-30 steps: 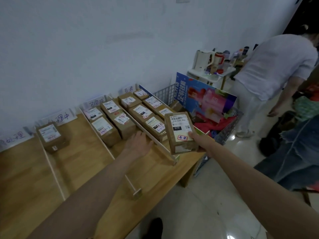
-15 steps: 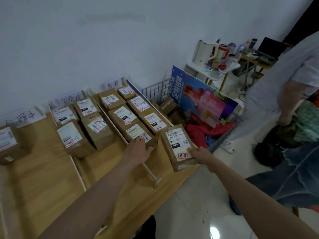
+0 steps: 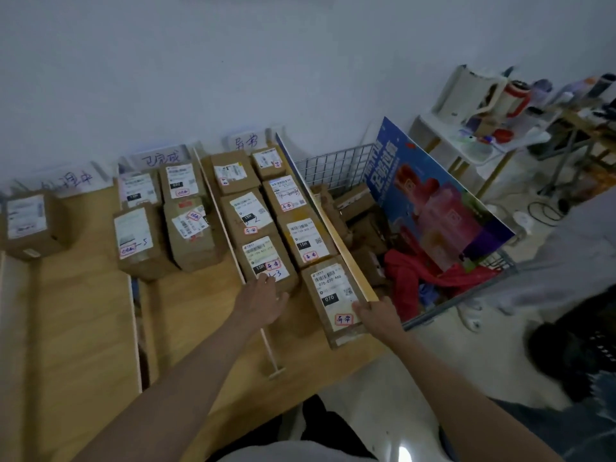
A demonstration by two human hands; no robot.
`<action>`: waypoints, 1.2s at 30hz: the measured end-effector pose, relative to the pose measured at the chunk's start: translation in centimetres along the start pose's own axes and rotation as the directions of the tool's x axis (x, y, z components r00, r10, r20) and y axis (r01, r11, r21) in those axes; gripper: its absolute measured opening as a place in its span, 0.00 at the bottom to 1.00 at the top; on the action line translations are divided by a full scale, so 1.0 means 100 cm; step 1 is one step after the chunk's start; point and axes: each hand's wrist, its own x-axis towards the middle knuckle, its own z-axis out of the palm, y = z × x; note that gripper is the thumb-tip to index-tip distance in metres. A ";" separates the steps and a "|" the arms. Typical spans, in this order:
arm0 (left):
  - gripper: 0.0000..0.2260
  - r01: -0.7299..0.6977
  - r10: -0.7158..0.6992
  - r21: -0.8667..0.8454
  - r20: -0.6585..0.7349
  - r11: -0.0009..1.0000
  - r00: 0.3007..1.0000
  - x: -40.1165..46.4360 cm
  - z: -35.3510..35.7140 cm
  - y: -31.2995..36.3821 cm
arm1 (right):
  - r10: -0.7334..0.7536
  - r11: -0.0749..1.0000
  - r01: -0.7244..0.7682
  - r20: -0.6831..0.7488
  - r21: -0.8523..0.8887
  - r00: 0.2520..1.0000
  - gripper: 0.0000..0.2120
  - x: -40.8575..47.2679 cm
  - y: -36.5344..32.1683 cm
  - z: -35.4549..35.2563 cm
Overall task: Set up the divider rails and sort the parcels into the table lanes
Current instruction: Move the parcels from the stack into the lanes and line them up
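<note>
My right hand (image 3: 378, 316) grips the near right corner of a brown parcel (image 3: 333, 296), thumb curled over its top beside the small red-stamped sticker, the rest of my fingers hidden under its edge. The parcel lies in the rightmost lane of the wooden bench (image 3: 200, 315), at the near end of that lane's right column, just behind the box marked 15H (image 3: 306, 240) and touching the pale outer rail (image 3: 336, 221) on its right side. Its white label reads 070.

My left hand (image 3: 263, 300) rests with straight, relaxed fingers against the near end of the neighbouring parcel (image 3: 268, 263), the one marked 1-3, in the left column of the same lane. It holds nothing.

A thin white divider rail (image 3: 230, 228) separates this lane from the middle lane, where four more boxes (image 3: 190, 233) sit in two short columns near the wall. Another white rail (image 3: 135, 315) borders that lane on the left, and beyond it a single box (image 3: 31, 223) stands alone near the wall. Handwritten paper signs (image 3: 246, 141) lean against the wall at the head of each lane.

Right of the bench, a wire basket (image 3: 336, 165) holds loose cartons, red cloth (image 3: 420, 278) and a blue printed board (image 3: 433, 198). Another person's pale garment (image 3: 566, 248) shows at the right edge.
</note>
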 end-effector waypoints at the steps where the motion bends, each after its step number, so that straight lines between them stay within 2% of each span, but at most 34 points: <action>1: 0.24 0.017 -0.017 0.001 -0.003 1.000 1.000 0.002 0.002 0.002 | -0.017 1.000 0.017 0.009 -0.006 1.000 0.28 0.006 0.001 0.000; 13: 0.23 0.151 -0.149 0.045 -0.029 0.988 0.988 0.011 0.018 0.024 | -0.140 0.980 0.160 0.160 -0.116 0.977 0.26 0.068 0.026 0.013; 17: 0.24 0.155 -0.153 0.036 -0.063 0.987 0.986 0.010 0.023 0.024 | -0.140 0.965 0.169 0.151 -0.201 0.979 0.21 0.059 0.014 0.002; 23: 0.23 0.153 -0.150 0.031 -0.082 0.988 0.985 0.007 0.026 0.023 | -0.156 0.957 0.187 0.152 -0.222 0.976 0.15 0.054 0.002 -0.006; 29: 0.23 0.152 -0.149 0.045 -0.067 0.987 0.987 0.004 0.023 0.025 | -0.181 0.929 0.209 0.118 -0.304 0.976 0.12 0.054 -0.002 -0.007; 33: 0.23 0.146 -0.142 0.060 -0.062 0.988 0.988 0.002 0.022 0.026 | -0.168 0.948 0.191 0.110 -0.255 0.980 0.13 0.054 -0.007 -0.005; 36: 0.23 0.134 -0.131 0.059 -0.053 0.989 0.990 0.001 0.022 0.023 | -0.210 0.938 0.223 0.076 -0.266 0.975 0.11 0.055 -0.011 -0.010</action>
